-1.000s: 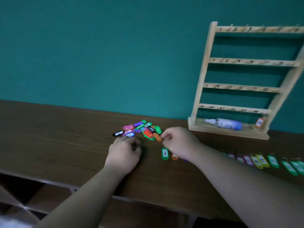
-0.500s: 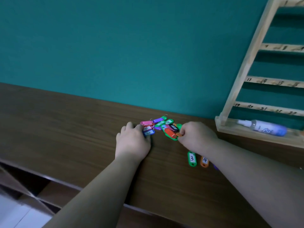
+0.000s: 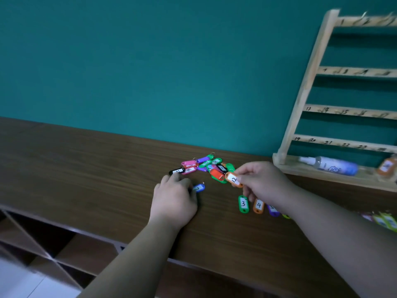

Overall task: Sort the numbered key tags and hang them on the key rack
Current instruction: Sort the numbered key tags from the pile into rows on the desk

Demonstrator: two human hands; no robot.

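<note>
On the dark desk, the right hand pinches orange tag 12 in its fingers at the edge of the tag pile, where tangled rings may drag neighbours out; whether the left hand, fingers curled, holds the blue tag is unclear.

Tag pile: lying jumbled, many-coloured.
Orange tag 12: being pinched by right hand, pile's 4 o'clock.
Blue tag: lying flat, 6 o'clock.
Green tag 3, orange tag 4: lying side by side, 5 o'clock.
Key rack: standing, 2 o'clock.
</note>
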